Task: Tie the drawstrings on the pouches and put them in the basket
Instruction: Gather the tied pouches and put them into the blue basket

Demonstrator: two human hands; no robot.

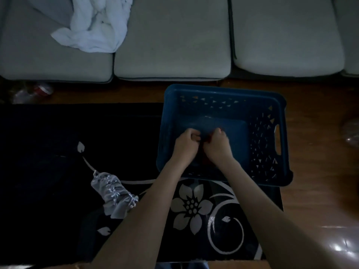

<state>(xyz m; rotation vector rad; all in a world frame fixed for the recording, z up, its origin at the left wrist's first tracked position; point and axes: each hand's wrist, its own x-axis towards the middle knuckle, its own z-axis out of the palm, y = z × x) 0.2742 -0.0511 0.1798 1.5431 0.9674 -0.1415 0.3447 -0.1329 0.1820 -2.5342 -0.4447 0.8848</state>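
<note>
**Pouch mid-tie over basket, more left**

Dark pouch (204, 156) sits inside the basket (225, 89), near its front wall. L hand (187, 139) & R hand (219, 142) are both clenched on its top, prob. tying; strings too dark to see. Grey pouches (114, 193) lie left of basket on mat (48, 142), not yet in.

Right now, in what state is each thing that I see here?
left hand: fingers curled, grips the dark pouch.
right hand: fingers curled, grips the same pouch.
dark pouch: held over the blue basket; knot too dim to tell.
blue basket: upright, open.
silver pouches: heaped on the rug, untouched.
white cloth: crumpled on the sofa.
</note>
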